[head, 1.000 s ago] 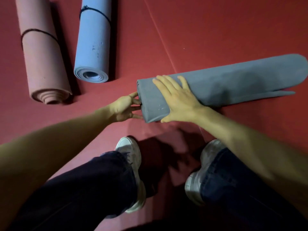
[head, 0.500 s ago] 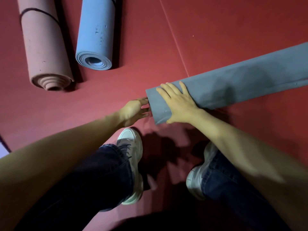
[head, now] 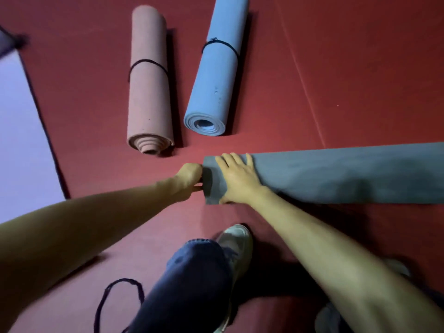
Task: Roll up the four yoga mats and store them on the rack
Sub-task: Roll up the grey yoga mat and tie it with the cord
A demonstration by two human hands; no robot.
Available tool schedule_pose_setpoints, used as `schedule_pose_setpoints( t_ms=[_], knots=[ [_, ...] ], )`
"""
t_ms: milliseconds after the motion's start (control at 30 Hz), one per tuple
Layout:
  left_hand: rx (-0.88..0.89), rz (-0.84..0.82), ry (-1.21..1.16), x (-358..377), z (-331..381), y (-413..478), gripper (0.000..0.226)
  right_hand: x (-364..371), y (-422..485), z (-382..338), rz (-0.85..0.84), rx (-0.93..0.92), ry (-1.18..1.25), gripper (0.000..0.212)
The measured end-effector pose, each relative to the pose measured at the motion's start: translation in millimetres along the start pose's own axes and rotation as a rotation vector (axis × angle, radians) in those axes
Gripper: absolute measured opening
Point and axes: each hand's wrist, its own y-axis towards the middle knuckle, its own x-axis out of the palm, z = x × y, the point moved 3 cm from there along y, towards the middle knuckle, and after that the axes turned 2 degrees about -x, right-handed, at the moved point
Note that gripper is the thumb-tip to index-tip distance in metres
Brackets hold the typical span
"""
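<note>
A rolled grey mat (head: 336,174) lies across the red floor, running off the right edge. My right hand (head: 236,175) lies flat on top of its left end with straight fingers. My left hand (head: 189,176) is at the roll's open left end, fingers curled against the end face. A pink rolled mat (head: 149,87) and a light blue rolled mat (head: 216,78) lie further back, each tied with a black cord. A pale lilac mat (head: 21,135) lies flat at the left edge.
A loose black cord (head: 117,301) loops on the floor beside my left knee. My legs in dark jeans (head: 192,284) and a white shoe (head: 236,241) stand just below the grey mat. Red floor (head: 360,68) stretches to the back right.
The view has shifted, bringing the lilac mat and the loose cord into sight. Both hands stay at the grey roll's left end; the roll now lies more level.
</note>
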Motion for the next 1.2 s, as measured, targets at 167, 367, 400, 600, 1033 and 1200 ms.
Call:
schedule_pose_setpoints(
  t_ms=[167, 367, 400, 600, 1033, 1200],
  knots=[
    [0.056, 0.127, -0.258, -56.4, -29.7, 6.7, 0.029, 10.3, 36.1, -51.9, -0.003, -0.031, -0.005, 0.113],
    [0.168, 0.172, -0.392, -76.8, -65.7, 5.0, 0.024, 25.4, 41.9, -85.7, -0.008, -0.017, -0.097, 0.121],
    [0.176, 0.181, -0.418, -76.2, -69.9, 3.5, 0.026, 28.8, 41.0, -88.2, -0.015, -0.006, -0.122, 0.123],
    [0.239, 0.228, -0.526, -72.4, -85.9, 2.0, 0.025, 36.9, 42.5, -89.8, -0.009, 0.017, -0.147, 0.125],
    [-0.274, 1.149, 0.059, -112.6, -249.3, -37.9, 0.040, 55.7, 32.2, -94.6, 0.099, 0.029, -0.281, 0.135],
    [-0.521, 1.169, -0.225, -109.4, -279.4, -40.5, 0.052, 55.1, 31.0, -94.5, 0.111, 0.020, -0.270, 0.136]
  ],
)
